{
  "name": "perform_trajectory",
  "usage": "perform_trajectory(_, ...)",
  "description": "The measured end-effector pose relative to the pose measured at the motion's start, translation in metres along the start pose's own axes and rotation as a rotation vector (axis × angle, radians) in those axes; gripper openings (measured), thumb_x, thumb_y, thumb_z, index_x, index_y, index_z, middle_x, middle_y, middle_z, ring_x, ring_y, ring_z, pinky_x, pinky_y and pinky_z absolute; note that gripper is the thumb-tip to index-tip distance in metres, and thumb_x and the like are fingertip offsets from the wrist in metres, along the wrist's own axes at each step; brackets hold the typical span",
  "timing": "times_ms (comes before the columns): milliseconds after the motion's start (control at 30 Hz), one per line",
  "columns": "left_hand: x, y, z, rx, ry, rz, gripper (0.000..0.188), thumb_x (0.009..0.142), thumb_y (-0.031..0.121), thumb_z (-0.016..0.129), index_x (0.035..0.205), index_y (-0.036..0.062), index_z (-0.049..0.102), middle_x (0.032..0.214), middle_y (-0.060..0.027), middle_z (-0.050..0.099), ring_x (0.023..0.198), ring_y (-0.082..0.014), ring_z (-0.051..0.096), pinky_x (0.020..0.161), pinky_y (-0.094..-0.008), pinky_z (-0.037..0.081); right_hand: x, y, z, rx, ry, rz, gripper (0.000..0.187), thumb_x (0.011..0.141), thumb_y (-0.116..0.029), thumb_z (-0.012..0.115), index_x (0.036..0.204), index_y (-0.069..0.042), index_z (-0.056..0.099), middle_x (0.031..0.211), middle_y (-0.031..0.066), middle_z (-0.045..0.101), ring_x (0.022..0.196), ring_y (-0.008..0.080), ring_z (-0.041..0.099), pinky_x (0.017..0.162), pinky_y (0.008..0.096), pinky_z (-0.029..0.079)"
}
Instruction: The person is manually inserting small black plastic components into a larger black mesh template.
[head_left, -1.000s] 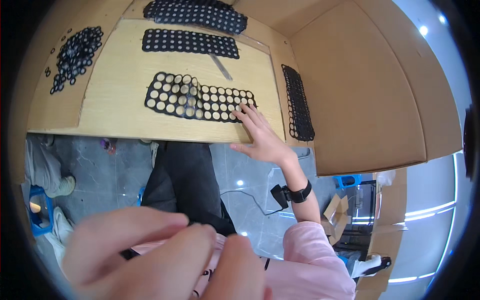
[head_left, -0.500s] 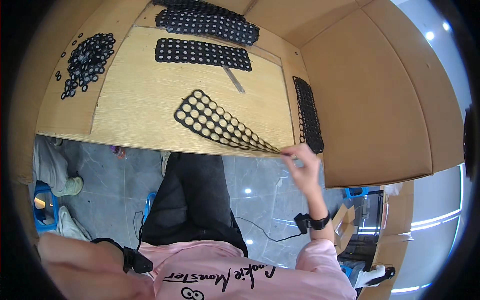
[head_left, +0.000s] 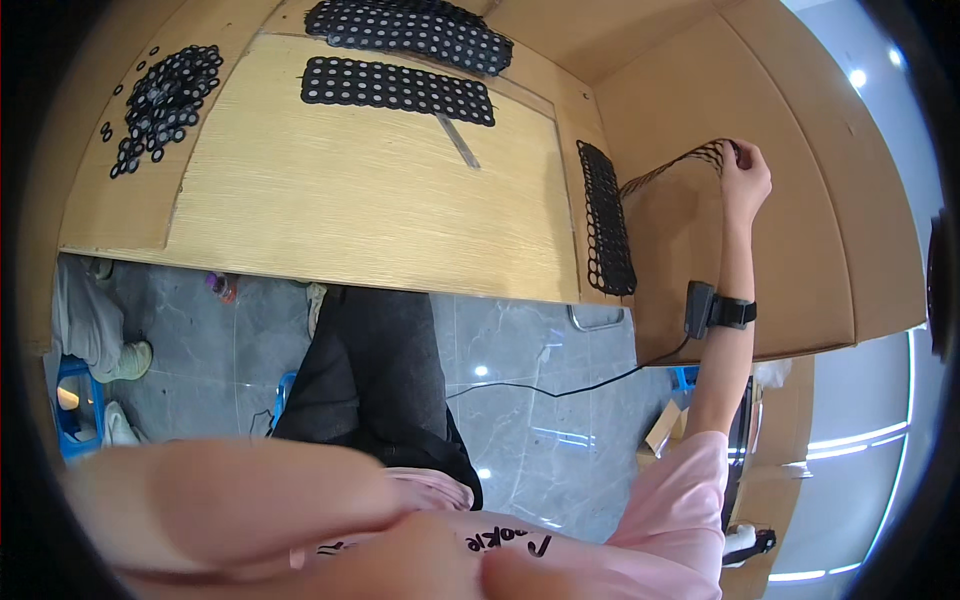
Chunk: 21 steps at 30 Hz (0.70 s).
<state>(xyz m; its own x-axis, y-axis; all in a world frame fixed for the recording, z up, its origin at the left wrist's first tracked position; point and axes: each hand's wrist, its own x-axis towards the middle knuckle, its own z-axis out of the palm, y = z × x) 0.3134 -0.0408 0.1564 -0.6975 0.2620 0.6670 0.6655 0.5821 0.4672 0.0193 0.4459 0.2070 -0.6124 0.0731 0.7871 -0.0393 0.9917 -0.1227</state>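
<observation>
Right hand (head_left: 746, 182) grips mesh sheet (head_left: 708, 151) beyond board (head_left: 380, 215) edge | left hand (head_left: 285, 505): cannot tell

Bright lamps (head_left: 857, 78) glint off the floor (head_left: 500, 420), while the near left hand (head_left: 250, 510) blurs.

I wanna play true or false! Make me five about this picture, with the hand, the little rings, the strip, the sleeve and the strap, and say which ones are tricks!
1. The right hand holds a black sheet full of holes. True.
2. The pile of little rings is on the person's right. False: it is on the left.
3. A flat strip lies on the table. True.
4. The right sleeve is green. False: it is pink.
5. A black strap goes around the right arm. True.
</observation>
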Motion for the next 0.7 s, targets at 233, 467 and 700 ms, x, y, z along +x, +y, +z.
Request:
perform_trajectory(233, -0.026, -0.024, -0.013, 0.168, 0.035, -0.298, 0.022, 0.085, 0.028, 0.057, 0.069, 0.015, 0.051, 0.061, 0.0031, 0.043, 0.056, -0.0151, 0.045, 0.054, -0.0293, 0.036, -0.12, 0.024, 0.034, -0.386, -0.456, -0.549, 0.016, 0.074, 0.002, 0.061, 0.085, -0.007, 0.067, 0.089, 0.0124, 0.065, 0.087, 0.0328, 0.059, 0.078, 0.0446, 0.047)
perform_trajectory(467, 0.02, -0.067, 0.032, -0.107, 0.152, 0.079, 0.003, 0.079, 0.008, 0.062, 0.078, 0.0052, 0.061, 0.068, -0.0043, 0.06, 0.057, -0.0176, 0.055, 0.054, -0.0289, 0.042, -0.168, -0.017, 0.004, -0.154, -0.71, -0.298, 0.019, 0.074, -0.005, 0.066, 0.093, -0.005, 0.066, 0.094, 0.0134, 0.065, 0.097, 0.0331, 0.057, 0.083, 0.0443, 0.045)
perform_trajectory(700, 0.064, -0.137, 0.092, -0.153, -0.052, -0.278, 0.012, 0.084, 0.0, 0.055, 0.095, 0.0007, 0.059, 0.056, -0.0055, 0.051, 0.046, -0.0148, 0.051, 0.047, -0.0265, 0.04, -0.164, -0.173, -0.11, 1.639, -0.817, 0.025, 0.019, 0.068, 0.003, 0.07, 0.086, 0.002, 0.063, 0.078, 0.0143, 0.068, 0.07, 0.0225, 0.065, 0.062, 0.0308, 0.049)
